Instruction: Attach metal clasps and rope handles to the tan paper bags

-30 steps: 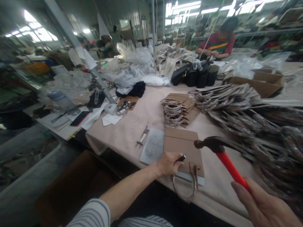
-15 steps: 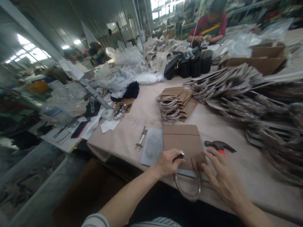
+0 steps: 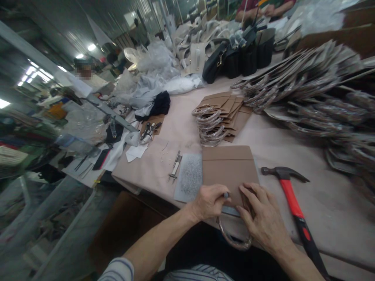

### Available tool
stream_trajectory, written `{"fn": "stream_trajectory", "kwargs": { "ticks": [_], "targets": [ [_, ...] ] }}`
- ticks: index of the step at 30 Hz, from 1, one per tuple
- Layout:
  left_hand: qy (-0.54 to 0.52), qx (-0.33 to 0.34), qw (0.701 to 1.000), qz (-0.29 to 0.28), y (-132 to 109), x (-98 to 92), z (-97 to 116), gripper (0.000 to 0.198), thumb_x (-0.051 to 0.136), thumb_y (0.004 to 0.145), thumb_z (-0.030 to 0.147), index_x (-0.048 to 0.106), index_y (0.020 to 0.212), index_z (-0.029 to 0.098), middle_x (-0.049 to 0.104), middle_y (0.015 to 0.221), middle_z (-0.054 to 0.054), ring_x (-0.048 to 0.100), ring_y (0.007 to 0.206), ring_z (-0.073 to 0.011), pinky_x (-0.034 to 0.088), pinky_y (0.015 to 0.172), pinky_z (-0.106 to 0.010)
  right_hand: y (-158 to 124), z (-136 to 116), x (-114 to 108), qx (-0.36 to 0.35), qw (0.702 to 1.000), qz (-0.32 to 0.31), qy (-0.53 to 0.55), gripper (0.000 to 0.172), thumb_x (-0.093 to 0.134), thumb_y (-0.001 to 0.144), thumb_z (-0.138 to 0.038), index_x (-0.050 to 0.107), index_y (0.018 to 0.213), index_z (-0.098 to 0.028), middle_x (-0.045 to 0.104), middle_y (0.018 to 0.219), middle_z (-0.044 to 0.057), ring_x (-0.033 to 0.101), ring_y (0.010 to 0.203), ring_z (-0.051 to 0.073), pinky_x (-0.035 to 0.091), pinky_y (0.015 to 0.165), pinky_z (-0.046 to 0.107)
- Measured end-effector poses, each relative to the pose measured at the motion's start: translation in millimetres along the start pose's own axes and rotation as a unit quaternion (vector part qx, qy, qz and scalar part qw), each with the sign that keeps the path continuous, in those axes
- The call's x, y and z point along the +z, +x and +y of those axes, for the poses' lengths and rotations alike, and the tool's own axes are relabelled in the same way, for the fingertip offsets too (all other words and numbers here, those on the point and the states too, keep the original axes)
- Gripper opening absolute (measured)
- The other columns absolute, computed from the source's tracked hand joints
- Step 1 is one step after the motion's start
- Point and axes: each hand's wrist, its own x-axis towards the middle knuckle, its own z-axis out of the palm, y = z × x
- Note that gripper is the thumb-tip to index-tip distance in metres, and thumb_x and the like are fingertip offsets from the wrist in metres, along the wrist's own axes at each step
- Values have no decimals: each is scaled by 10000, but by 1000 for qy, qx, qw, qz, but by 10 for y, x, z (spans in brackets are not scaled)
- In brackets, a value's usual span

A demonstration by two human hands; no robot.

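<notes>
A flat brown bag panel [image 3: 229,167] lies on the table in front of me, with a curved wrapped handle [image 3: 233,240] hanging over the near edge. My left hand [image 3: 209,201] is closed round a small metal punch [image 3: 225,194] standing on the panel's lower edge. Beside it, my right hand [image 3: 262,218] presses its fingers flat on the panel, holding nothing. To the right of that hand, a red-handled hammer [image 3: 290,198] rests on the table.
A grey pad [image 3: 190,178] and small pliers [image 3: 175,167] lie left of the panel. A stack of finished panels with handles [image 3: 219,118] sits behind, and large heaps of them [image 3: 316,93] fill the right. Black bags [image 3: 243,54] and a person's hands are at the far end.
My right hand has set the hammer down on the table and moved left onto the panel. My left hand has kept hold of the punch. The view has tilted downward.
</notes>
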Motion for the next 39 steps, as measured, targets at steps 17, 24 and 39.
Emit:
{"fn": "stream_trajectory", "kwargs": {
  "ticks": [17,24,39],
  "targets": [
    [-49,-69,996,41,37,41,127,97,678,842,178,766,869,146,790,837,-56,748,760,-169,589,736,-229,14,-12,17,-9,1000,16,-15,407,502,966,-368,538,1308,-149,563,1305,164,501,1211,347,444,1016,540],
    [-34,-47,998,25,59,51,140,101,664,861,171,761,856,145,787,833,-56,746,751,-162,592,731,-223,-11,3,42,2,1000,13,-4,409,519,955,-357,545,1309,-155,561,1321,153,497,1231,349,433,1035,535],
    [-8,-33,997,68,33,134,77,63,661,857,178,723,854,166,785,828,-45,752,749,-165,611,736,-239,-40,24,74,12,1000,19,13,407,535,948,-359,569,1304,-165,569,1329,149,489,1254,348,431,1039,538]
  ]
}}
